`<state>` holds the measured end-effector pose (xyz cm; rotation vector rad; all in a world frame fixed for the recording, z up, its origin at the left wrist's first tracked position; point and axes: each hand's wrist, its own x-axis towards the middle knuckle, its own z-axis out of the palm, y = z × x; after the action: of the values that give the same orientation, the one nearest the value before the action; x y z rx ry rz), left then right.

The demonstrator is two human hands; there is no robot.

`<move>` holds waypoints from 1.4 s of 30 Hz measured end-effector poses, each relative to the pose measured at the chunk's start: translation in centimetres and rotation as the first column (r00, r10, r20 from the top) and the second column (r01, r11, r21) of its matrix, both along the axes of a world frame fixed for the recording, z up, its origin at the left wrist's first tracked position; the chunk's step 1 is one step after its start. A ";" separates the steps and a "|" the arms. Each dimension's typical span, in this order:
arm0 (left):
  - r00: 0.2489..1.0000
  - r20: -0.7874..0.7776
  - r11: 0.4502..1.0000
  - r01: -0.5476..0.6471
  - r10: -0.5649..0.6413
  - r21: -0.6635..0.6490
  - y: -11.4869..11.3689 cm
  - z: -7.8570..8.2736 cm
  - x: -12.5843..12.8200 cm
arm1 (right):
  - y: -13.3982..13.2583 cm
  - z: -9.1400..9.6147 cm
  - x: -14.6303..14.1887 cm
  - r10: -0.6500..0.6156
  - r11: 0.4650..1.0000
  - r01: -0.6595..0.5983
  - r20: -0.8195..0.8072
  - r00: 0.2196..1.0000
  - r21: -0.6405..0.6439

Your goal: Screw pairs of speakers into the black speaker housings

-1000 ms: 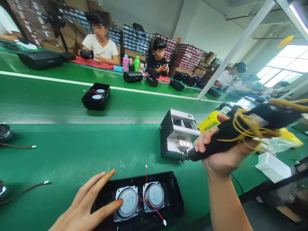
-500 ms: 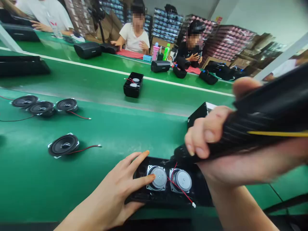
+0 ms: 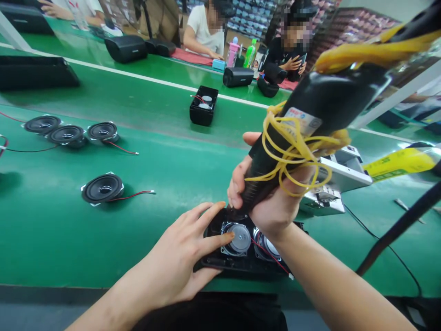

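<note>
My right hand [image 3: 272, 202] is wrapped round a black electric screwdriver [image 3: 292, 119] with loops of yellow band and a label on it. The screwdriver slants down to the left, its lower end at the far edge of a black speaker housing [image 3: 220, 264]. My left hand [image 3: 186, 248] grips that housing at its left end, thumb on the near side, one finger resting on a round silver-backed speaker driver [image 3: 241, 240]. Beside it sits a second driver [image 3: 270, 248], partly covered by my right wrist. A red wire with a white connector [image 3: 291, 276] crosses the housing. The bit's tip is hidden.
Several loose drivers [image 3: 102, 187] with wires lie on the green bench at left. Another open housing [image 3: 203, 110] stands farther back. A metal device [image 3: 327, 197] and a black cable [image 3: 389, 234] are at right. Co-workers [image 3: 206, 34] sit across the bench.
The screwdriver has swung more upright and its lower end has moved left to the housing's far edge by the left driver. My left hand keeps its hold. The camera view has shifted.
</note>
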<state>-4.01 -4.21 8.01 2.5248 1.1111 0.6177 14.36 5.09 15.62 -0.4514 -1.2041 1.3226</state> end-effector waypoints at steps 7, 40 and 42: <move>1.000 0.009 1.000 0.001 -0.001 -0.009 0.0 0.2 0.1 | 0.4 -0.7 0.0 0.038 0.997 -0.039 0.024 0.999 0.064; 0.999 -0.010 0.999 0.046 -0.046 -0.030 0.7 -0.5 0.2 | -0.3 -4.1 0.2 0.040 0.997 -0.048 0.141 0.989 0.054; 0.996 -0.059 0.997 0.073 -0.072 0.025 1.4 -2.2 0.4 | -0.5 -4.3 0.2 0.055 0.997 -0.061 0.111 0.992 0.051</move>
<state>-3.63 -2.77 5.83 2.6089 1.0318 0.5470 14.55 4.64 11.27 -0.4579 -1.3503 1.3245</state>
